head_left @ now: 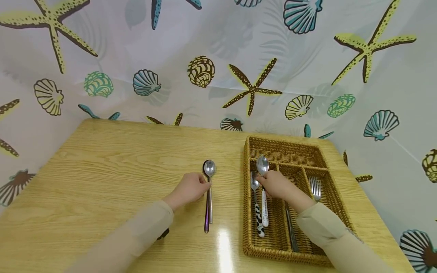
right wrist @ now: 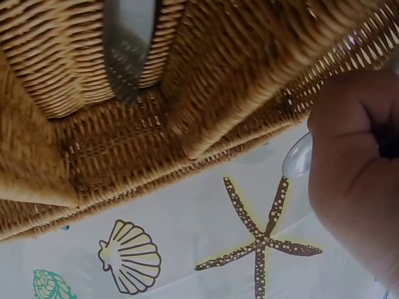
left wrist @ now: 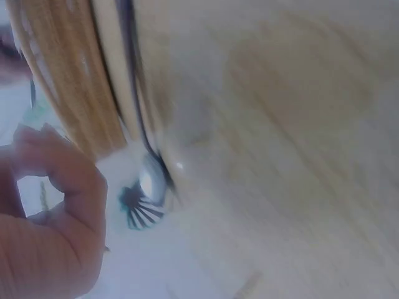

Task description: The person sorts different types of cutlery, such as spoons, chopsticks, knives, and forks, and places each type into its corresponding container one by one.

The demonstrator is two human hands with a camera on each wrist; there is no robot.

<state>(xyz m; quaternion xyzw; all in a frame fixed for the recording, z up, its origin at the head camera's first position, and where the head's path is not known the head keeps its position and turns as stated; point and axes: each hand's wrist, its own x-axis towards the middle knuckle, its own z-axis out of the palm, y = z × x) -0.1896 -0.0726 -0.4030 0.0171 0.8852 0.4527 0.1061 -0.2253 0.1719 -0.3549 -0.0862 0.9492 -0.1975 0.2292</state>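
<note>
In the head view my left hand [head_left: 191,185] hovers over two spoons lying side by side on the table, one silver [head_left: 209,167] and one with a purple handle [head_left: 206,222]. Its thumb and finger curl into a ring with nothing visible between them in the left wrist view. My right hand [head_left: 275,184] pinches a silver spoon [head_left: 262,164] with a white lettered handle, bowl pointing away, over the left compartment of a wicker tray [head_left: 246,212]. Below it lies a utensil with a cow-patterned handle [head_left: 259,223], its head partly hidden.
A fork [head_left: 315,187] lies in the tray's right compartment, partly covered by my sleeve. In the middle compartment there is a dark metal handle [head_left: 291,231]. Dividers [head_left: 304,176] separate the sections. A shell-print cloth [head_left: 177,57] hangs behind the wooden table [head_left: 119,163].
</note>
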